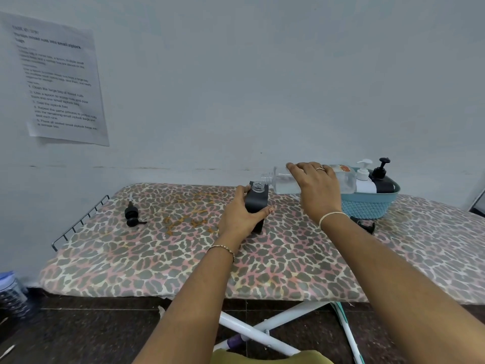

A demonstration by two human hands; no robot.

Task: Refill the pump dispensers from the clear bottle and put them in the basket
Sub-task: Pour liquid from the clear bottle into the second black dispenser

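Note:
My left hand (240,215) grips a black square dispenser bottle (258,206) standing upright on the ironing board, its clear threaded neck uncapped. My right hand (317,187) holds the clear bottle (282,183) tipped on its side, its open mouth just above and right of the black bottle's neck. Clear liquid lies along the lower side of the clear bottle. A black pump head (132,214) lies on the board at the left. The teal basket (367,206) at the right holds a white pump dispenser (364,177) and a black pump dispenser (383,177).
The leopard-print ironing board (183,258) has a wire rack (78,222) at its left end. A black cap-like piece (366,225) lies before the basket, partly behind my right wrist. A paper sheet (57,82) hangs on the wall. A patterned container (11,292) stands on the floor at left.

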